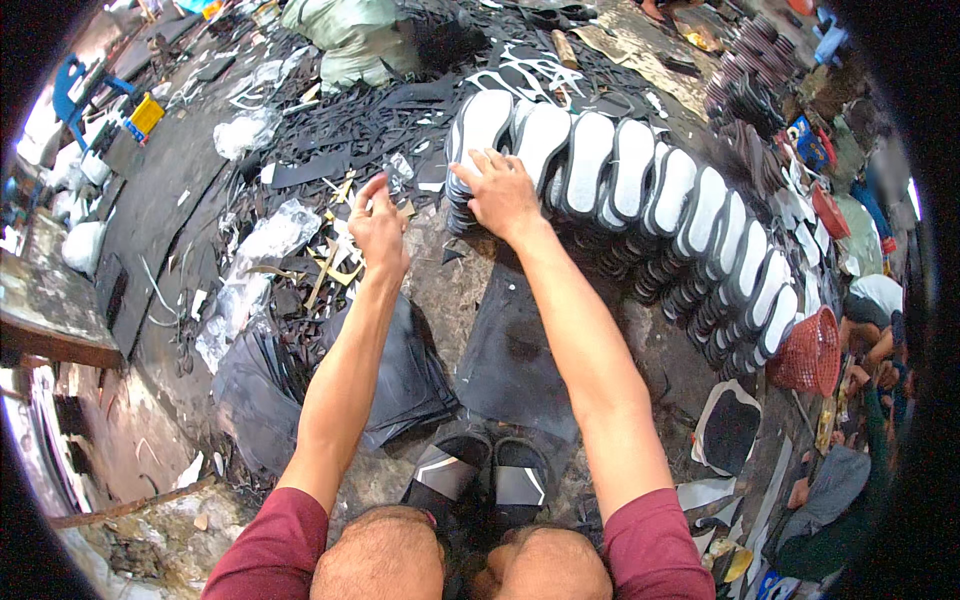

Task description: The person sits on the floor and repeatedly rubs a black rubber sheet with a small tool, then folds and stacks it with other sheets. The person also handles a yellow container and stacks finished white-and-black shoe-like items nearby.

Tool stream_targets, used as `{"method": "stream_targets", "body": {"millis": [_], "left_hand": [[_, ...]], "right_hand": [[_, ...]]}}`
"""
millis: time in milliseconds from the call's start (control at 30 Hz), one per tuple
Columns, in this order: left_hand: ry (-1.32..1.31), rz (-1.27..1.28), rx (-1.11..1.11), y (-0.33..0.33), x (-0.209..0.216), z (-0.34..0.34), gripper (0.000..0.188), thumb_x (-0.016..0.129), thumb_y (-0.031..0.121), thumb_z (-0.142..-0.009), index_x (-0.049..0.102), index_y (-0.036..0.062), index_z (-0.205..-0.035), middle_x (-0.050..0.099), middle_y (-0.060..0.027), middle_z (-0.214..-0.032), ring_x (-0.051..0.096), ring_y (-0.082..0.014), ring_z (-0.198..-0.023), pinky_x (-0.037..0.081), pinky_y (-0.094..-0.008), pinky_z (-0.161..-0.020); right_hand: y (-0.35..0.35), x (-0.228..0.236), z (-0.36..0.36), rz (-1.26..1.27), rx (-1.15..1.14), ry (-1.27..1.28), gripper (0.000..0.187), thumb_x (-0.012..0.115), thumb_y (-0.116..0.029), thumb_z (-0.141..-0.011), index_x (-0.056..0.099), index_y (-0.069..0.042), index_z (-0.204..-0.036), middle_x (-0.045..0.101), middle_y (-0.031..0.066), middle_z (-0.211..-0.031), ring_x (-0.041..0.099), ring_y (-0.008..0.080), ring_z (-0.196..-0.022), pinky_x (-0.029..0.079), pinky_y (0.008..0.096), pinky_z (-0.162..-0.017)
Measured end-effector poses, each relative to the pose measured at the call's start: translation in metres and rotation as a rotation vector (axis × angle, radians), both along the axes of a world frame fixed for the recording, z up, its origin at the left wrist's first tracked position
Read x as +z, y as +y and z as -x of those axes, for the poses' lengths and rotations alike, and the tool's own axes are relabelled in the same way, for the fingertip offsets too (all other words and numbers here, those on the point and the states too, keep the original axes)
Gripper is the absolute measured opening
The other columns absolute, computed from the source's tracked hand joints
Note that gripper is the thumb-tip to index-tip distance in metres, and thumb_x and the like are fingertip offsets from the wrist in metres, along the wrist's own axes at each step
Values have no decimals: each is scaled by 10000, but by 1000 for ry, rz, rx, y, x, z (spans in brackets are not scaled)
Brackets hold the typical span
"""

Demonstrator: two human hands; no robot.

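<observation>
A curved row of stacked shoe soles point(629, 170), white on top with black rims, runs from the upper middle down to the right. My right hand point(503, 196) rests with spread fingers on the lower end of the leftmost stack point(482, 122), touching its top sole and edge. To the left of that stack, my left hand point(379, 228) hovers over black scraps, index finger stretched and thumb apart. A small grey piece point(399, 172) shows just beyond its fingertips; whether they touch it is unclear. The lower layers of the leftmost stack are partly hidden by my right hand.
Black offcuts point(318, 168) and clear plastic bags point(277, 232) litter the floor at left. Dark sheets point(405, 375) lie piled before my sandalled feet point(520, 483). A red basket point(808, 352) stands at the row's right end, near other people. A pale green sack point(355, 38) sits at the back.
</observation>
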State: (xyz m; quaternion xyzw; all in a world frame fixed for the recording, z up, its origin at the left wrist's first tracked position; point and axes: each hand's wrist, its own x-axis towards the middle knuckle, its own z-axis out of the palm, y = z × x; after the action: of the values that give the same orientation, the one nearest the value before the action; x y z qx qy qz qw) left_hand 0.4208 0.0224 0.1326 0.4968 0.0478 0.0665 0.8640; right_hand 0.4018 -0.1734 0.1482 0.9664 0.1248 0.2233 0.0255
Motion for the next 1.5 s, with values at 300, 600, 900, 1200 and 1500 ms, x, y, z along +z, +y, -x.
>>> {"method": "stream_targets", "body": {"millis": [300, 600, 900, 1200, 1500], "left_hand": [[-578, -950, -85, -49, -10, -29, 283, 738, 118, -856, 744, 86, -1137, 677, -147, -1100, 630, -318, -1067, 498, -387, -929], [-289, -724, -273, 4, -18, 55, 290, 573, 210, -1046, 748, -20, -1020, 738, -82, -804, 690, -129, -735, 541, -258, -706], [407, -724, -343, 80, -96, 137, 226, 818, 214, -879, 719, 47, -995, 710, -99, -890, 649, -124, -726, 471, -258, -609], [-884, -1325, -1040, 11, -112, 209, 685, 840, 117, -694, 567, 113, -1322, 534, -145, -1385, 435, -344, -1360, 397, -457, -1111], [-927, -1377, -1559, -33, -118, 176, 335, 764, 272, -710, 654, 101, -977, 695, -142, -947, 683, -338, -939, 537, -469, -787]], "right_hand": [[-18, 71, -40, -483, 25, -379, 274, 567, -192, -1005, 628, -70, -1243, 694, 149, -1185, 703, 337, -1008, 591, 425, -810], [-84, 150, 87, -847, 7, -1024, 328, 578, -219, -1046, 629, 37, -1245, 711, 131, -1099, 685, 191, -922, 580, 360, -800], [-71, 50, 368, -1277, -708, -675, 397, 472, -222, -1082, 521, 17, -1395, 549, 156, -1376, 601, 259, -1202, 614, 395, -880], [-35, -25, 491, -1556, -1082, -748, 407, 471, -258, -1080, 536, 16, -1374, 610, 155, -1297, 647, 243, -1107, 618, 391, -835], [-65, -10, 491, -1544, -990, -844, 428, 467, -253, -1080, 517, 31, -1395, 617, 182, -1294, 648, 271, -1128, 617, 403, -846]]}}
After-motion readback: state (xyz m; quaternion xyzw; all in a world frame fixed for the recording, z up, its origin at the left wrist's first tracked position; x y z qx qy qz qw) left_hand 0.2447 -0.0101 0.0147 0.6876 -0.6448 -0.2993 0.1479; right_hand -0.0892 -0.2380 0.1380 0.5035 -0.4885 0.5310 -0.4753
